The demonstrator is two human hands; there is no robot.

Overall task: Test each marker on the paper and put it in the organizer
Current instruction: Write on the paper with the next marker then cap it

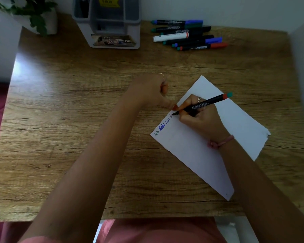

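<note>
The fingers [188, 115] of the right hand [201, 118] are closed around a black marker [203, 105], pinching it low on the barrel, with its tip touching the white paper [235, 130] near the paper's upper left edge. The marker's rear end, banded red and teal, slants up and away to the right over the paper. A pink band sits on that wrist, resting on the paper.

Along the same edge of the paper, nearer than the tip, run three written words in green, bold blue and a thinner blue, and a fresh stroke begins just at the tip.

The left hand [152, 92] lies just left of the paper, curled into a loose fist with the thumb [168, 105] stretched out so that its nail touches the paper's edge beside the marker tip. Whether the fist encloses anything cannot be told.

The paper lies at an angle on a wooden table [68, 120].

Beyond the paper, at the far edge, a cluster of capped markers [188, 35] lies side by side, well apart from it. Left of these and farther left than the paper stands a grey organizer [111, 23], and left again a potted plant [33, 16].
</note>
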